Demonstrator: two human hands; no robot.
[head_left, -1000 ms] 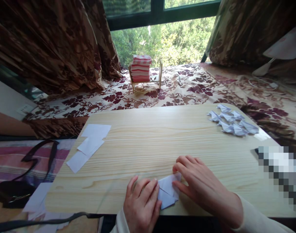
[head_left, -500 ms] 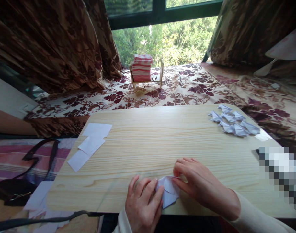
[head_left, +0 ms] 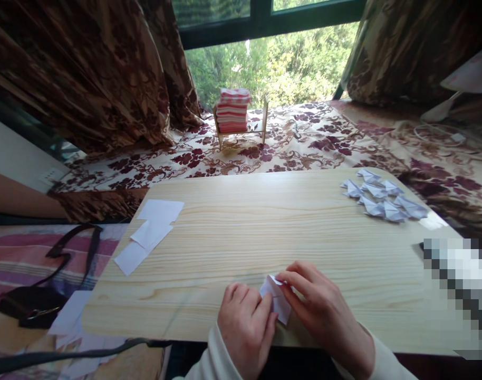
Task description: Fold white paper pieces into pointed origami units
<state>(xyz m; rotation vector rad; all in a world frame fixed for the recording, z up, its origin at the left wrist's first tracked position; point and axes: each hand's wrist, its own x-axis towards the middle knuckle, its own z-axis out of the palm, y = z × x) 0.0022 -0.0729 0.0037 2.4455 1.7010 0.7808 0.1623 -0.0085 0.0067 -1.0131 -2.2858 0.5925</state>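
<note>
A small sheet of white paper (head_left: 279, 309), partly folded, lies at the front of the wooden table between my hands. My left hand (head_left: 247, 322) presses its left side, with thumb and forefinger on the paper and the other fingers curled. At the upper edge, my right hand (head_left: 320, 311) pinches a raised flap between thumb and fingers. Part of the paper is hidden under the fingers. Several folded paper pieces (head_left: 383, 195) with pointed tips are grouped at the table's far right. Loose white paper sheets (head_left: 160, 211) overlap on the left side.
The pale wooden table (head_left: 241, 221) stands before a window seat with floral cloth (head_left: 288, 142). A small rack holds folded striped cloths (head_left: 233, 111). A blurred-out object (head_left: 458, 285) lies at right. A dark bag (head_left: 31, 306) and more paper (head_left: 69, 316) are at lower left.
My right hand has shifted its pinch to the paper's top edge and folds the flap inward. My left fingers have curled in more, and the paper has turned slightly.
</note>
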